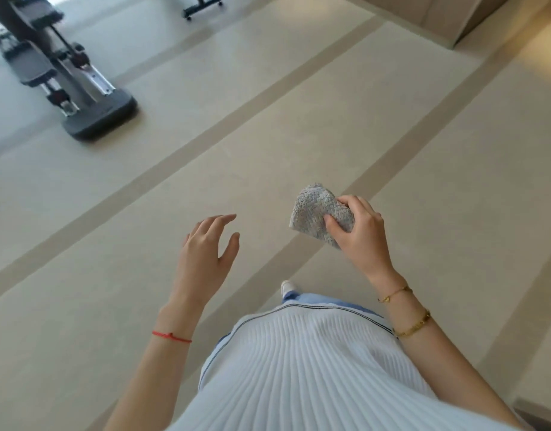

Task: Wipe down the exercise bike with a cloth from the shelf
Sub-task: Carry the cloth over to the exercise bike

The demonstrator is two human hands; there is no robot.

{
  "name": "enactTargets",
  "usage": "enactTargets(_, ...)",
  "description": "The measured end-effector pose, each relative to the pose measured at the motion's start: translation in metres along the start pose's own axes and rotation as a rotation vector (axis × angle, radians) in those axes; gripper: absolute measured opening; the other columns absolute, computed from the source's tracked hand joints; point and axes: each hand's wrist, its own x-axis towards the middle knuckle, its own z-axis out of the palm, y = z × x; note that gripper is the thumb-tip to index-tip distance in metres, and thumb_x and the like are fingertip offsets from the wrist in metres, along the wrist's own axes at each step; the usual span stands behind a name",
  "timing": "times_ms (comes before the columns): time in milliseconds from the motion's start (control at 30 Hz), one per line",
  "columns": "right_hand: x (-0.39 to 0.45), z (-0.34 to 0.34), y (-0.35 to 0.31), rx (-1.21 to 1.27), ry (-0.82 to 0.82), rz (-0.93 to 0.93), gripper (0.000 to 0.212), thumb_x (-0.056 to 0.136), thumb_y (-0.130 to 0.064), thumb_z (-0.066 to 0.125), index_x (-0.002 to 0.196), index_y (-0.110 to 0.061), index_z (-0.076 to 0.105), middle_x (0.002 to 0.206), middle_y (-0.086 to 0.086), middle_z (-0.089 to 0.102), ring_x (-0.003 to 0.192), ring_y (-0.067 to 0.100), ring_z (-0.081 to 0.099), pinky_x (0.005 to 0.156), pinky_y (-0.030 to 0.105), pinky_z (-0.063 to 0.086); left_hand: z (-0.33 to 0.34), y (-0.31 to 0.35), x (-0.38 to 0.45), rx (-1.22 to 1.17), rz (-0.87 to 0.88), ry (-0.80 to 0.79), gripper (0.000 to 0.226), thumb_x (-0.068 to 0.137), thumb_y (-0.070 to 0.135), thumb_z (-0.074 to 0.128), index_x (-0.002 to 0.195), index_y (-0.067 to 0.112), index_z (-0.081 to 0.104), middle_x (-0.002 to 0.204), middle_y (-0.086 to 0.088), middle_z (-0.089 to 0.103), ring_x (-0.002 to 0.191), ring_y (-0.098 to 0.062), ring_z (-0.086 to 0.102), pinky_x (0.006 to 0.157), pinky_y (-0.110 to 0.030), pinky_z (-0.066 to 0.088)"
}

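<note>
One cloth [319, 214] gripped by right hand [359, 234].

The place looks like a gym or fitness room. An exercise machine [65, 66] with a dark base and metal rails stands on a wide floor [299, 135] of pale tiles with darker bands. The wheeled foot of another stand [202, 7] is behind it.

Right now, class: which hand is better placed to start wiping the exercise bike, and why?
The right hand: it already grips the folded grey cloth. The left hand is open and holds nothing. The exercise bike stands ahead to the left, out of reach of either hand.
</note>
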Motion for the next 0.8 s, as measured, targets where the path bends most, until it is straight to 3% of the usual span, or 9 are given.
enactTargets(300, 0.173, 0.061, -0.023, 0.044, -0.160, -0.137, 0.029, 0.084, -0.032, 0.064, 0.106, -0.013, 0.063, 0.099, 0.003, 0.064, 0.089, 0.025, 0.061, 0.084, 0.046, 0.048, -0.009, -0.030, 0.118, 0.027, -0.190, 0.130, 0.031, 0.096, 0.026, 0.056, 0.126, 0.021, 0.058, 0.119, 0.003, 0.064, 0.113, -0.021, 0.056, 0.094, -0.045, 0.048)
enactTargets(567, 0.300, 0.136, -0.034, 0.075, -0.226, -0.158, 0.029, 0.084, -0.034, 0.063, 0.107, -0.016, 0.063, 0.100, 0.001, 0.063, 0.089, 0.023, 0.060, 0.085, 0.048, 0.048, -0.009, -0.090, 0.240, 0.011, -0.237, 0.189, 0.031, 0.095, 0.020, 0.059, 0.125, 0.017, 0.059, 0.117, 0.000, 0.064, 0.112, -0.022, 0.057, 0.096, -0.046, 0.047)
enactTargets(800, 0.449, 0.201, -0.077, 0.098, -0.213, -0.168, 0.030, 0.084, -0.036, 0.062, 0.107, -0.018, 0.063, 0.100, -0.001, 0.063, 0.087, 0.020, 0.059, 0.085, 0.048, 0.048, -0.043, -0.151, 0.395, -0.011, -0.242, 0.214, 0.031, 0.095, 0.024, 0.057, 0.126, 0.020, 0.058, 0.120, 0.002, 0.063, 0.116, -0.019, 0.056, 0.097, -0.045, 0.047)
